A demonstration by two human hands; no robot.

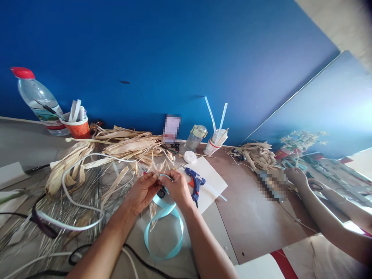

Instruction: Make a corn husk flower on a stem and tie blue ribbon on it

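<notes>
Both of my hands meet at the middle of the table. The fingers of my left hand are pinched around the base of a small bundle of dried corn husk. My right hand, right beside it, grips a light blue ribbon against that same spot. The ribbon hangs in a large loop below my hands. Just right of my right hand, a blue hot glue gun lies on a white sheet. My fingers hide where the ribbon and husk meet.
Dried corn husks and thin wires cover the left side, with a white cable across them. Behind stand a bottle, a red cup, a jar and a cup with glue sticks. Another person's arms reach in at right.
</notes>
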